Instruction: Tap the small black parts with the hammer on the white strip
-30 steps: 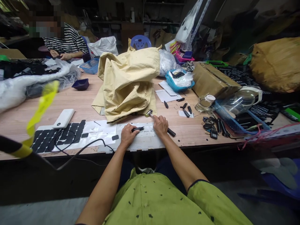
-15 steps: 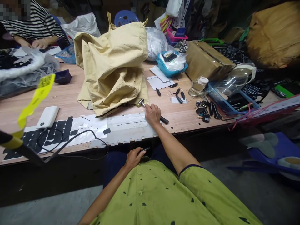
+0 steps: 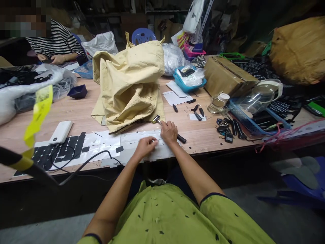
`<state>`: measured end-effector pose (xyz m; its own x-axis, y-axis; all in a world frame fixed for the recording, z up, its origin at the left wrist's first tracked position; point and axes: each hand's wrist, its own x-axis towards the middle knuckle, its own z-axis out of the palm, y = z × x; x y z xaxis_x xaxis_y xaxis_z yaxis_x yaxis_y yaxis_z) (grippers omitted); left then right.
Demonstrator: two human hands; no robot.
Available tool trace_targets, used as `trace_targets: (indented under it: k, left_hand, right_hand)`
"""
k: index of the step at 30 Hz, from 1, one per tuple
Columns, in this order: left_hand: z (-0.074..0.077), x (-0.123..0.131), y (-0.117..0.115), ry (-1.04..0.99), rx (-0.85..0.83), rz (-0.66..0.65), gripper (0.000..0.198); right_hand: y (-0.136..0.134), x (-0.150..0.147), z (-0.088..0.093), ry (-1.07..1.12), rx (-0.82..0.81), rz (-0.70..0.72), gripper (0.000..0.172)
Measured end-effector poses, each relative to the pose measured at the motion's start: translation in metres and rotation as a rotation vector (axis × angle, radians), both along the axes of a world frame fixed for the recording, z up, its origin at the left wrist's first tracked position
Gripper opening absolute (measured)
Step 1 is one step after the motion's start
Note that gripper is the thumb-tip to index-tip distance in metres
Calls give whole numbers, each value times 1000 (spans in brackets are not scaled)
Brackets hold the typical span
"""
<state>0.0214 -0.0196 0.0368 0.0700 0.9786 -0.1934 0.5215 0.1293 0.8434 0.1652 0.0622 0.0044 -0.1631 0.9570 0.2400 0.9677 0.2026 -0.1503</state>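
Observation:
My right hand [image 3: 169,132] is closed around the middle of a small hammer [image 3: 181,138] that lies low over the table's front edge. The hammer's shiny metal head points away to the left, and its black handle end sticks out to the right. Just left of it, my left hand [image 3: 147,147] hovers over a pale grey board [image 3: 132,137], thumb and fingers pinched together. Whatever sits between those fingertips is too small to make out. Against the far side of the board rests a big cream cloth bag [image 3: 129,84], its folds draping close to the hammer head.
To the left lie a white power bank [image 3: 61,132] with a black cable and sheets of black stickers [image 3: 68,149]. Right of me are several black handles [image 3: 197,116], keys [image 3: 223,130], a glass jar [image 3: 218,103] and a blue basket [image 3: 243,117]. A co-worker in a striped top [image 3: 66,42] sits far left.
My left hand has risen from my lap, where a dark thing showed at its fingers, to above the board. My right hand still grips the hammer. The view has tilted up slightly.

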Motion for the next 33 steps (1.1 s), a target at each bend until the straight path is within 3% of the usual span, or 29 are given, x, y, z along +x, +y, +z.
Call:
trace_targets:
  k: [4,6,9,13,17,22,26,33]
  left_hand:
    - [9,-22,63,369,113,482,36]
    - [12,-26,84,478,72,609,40]
    - [14,-22,102,550,-42,670,37]
    - [9,-20,92,559,-5,596,28]
    - [-9,-33,47,512,154,383,17]
    - [-30,-51,1,417,274,251,14]
    - [-34,-53,-1,340,290,195,18]
    - [-36,-49,6,300,270,226,14]
  right_hand:
    - [-1,-1,1,-7,-12,-7,37]
    - [-1,-1,1,1,-13,-9,37]
    - [-1,-2,-1,5,-1,-3,36]
    - [0,-3,-3,-2,2,-13,35]
    - [0,-4,-1,14,-24,-8,36]
    - [0,-2,2,24,-44,-16,38]
    - [3,2,3,62,-77,-9,39]
    - [-2,18,14,301,-101,74,44]
